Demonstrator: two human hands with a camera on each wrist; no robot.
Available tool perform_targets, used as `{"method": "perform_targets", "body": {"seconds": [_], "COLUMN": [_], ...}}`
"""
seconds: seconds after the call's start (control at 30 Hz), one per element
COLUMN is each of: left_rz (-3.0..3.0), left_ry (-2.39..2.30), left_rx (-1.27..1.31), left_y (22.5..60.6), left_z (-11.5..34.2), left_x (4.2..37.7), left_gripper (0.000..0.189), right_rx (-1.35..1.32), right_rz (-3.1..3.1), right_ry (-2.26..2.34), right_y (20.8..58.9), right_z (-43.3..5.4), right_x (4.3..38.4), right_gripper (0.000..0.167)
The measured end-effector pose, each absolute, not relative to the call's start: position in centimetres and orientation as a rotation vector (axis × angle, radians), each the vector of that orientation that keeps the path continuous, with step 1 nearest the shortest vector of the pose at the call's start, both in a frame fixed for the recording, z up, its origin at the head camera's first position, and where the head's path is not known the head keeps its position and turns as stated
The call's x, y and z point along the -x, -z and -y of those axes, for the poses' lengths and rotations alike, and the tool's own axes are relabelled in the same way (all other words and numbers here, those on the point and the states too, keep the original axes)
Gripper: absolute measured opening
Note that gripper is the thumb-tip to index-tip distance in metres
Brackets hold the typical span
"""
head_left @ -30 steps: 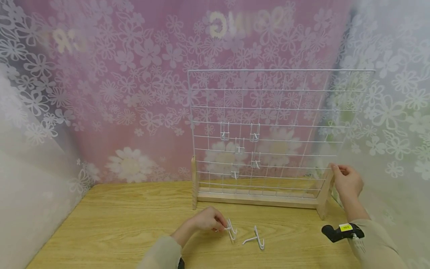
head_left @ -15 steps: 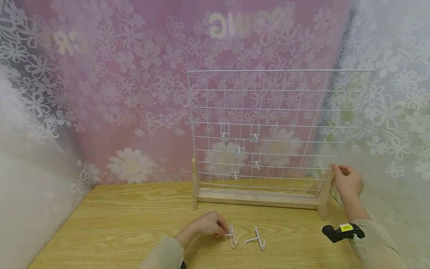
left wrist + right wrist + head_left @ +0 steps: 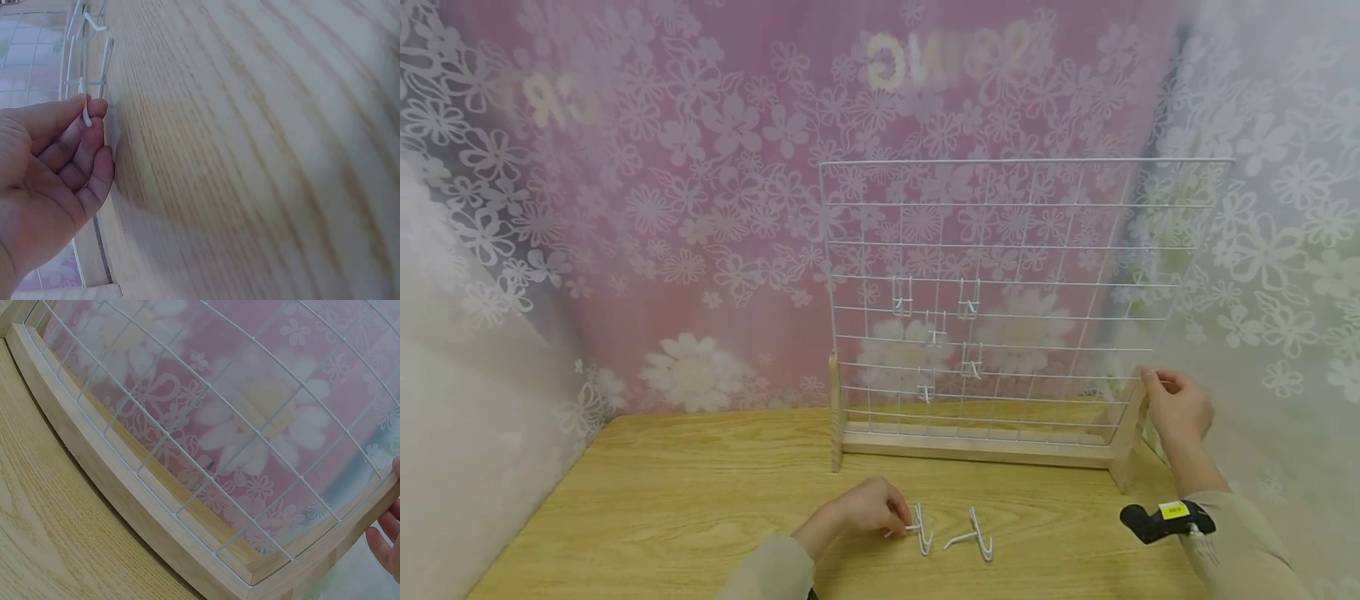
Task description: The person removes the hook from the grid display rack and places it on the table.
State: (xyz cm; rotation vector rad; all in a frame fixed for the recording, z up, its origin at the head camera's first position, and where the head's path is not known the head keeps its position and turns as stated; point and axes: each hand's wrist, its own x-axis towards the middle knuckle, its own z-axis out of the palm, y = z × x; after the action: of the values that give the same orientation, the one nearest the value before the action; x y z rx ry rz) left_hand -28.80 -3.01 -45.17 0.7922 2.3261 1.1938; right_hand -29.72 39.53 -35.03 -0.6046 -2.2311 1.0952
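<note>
Low over the table, my left hand (image 3: 868,507) pinches a white wire hook (image 3: 922,533) by its prong between thumb and fingertips. The left wrist view shows the same hook (image 3: 86,103) with its prong tip poking out past the fingers. A second white hook (image 3: 976,533) lies on the table just to the right of it. My right hand (image 3: 1177,408) grips the top of the wooden side post (image 3: 1123,433) of a stand that holds up a white wire grid panel (image 3: 1030,283). In the right wrist view, fingers (image 3: 379,547) show at the edge behind the wood.
Several white hooks, such as this upper hook (image 3: 969,304), hang on the left half of the grid. The stand's wooden base bar (image 3: 977,450) runs across the back of the wood-grain table (image 3: 647,500). Flowered curtains (image 3: 700,208) close off the back and sides.
My left hand has come down and slightly toward me with the pinched hook, after moving a little to the right. My right hand stays on the post.
</note>
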Motion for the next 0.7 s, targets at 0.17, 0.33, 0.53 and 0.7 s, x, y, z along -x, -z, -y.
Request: {"method": "perform_targets", "body": {"seconds": [0.17, 0.33, 0.53, 0.7], "left_rz": [-2.339, -2.363, -2.384, -2.396], "left_ry": [-1.163, -1.126, -1.101, -1.081], "left_rx": [-0.809, -0.832, -0.840, -0.839], "left_y": [45.16, 45.45, 45.62, 45.56], "left_z": [3.01, 3.02, 3.00, 2.94], "left_x": [28.75, 28.80, 28.84, 28.82], "left_gripper": [0.006, 0.010, 0.010, 0.008], "right_rx": [0.611, 0.609, 0.602, 0.599], "right_rz": [2.232, 2.227, 2.231, 2.228], "right_ry": [-1.095, -1.095, -1.092, -1.074], "right_y": [34.98, 35.04, 35.10, 35.22], "right_z": [-39.62, -39.58, -39.53, -39.58], "right_x": [29.81, 29.75, 29.70, 29.74], "right_gripper": [0.053, 0.052, 0.051, 0.052]}}
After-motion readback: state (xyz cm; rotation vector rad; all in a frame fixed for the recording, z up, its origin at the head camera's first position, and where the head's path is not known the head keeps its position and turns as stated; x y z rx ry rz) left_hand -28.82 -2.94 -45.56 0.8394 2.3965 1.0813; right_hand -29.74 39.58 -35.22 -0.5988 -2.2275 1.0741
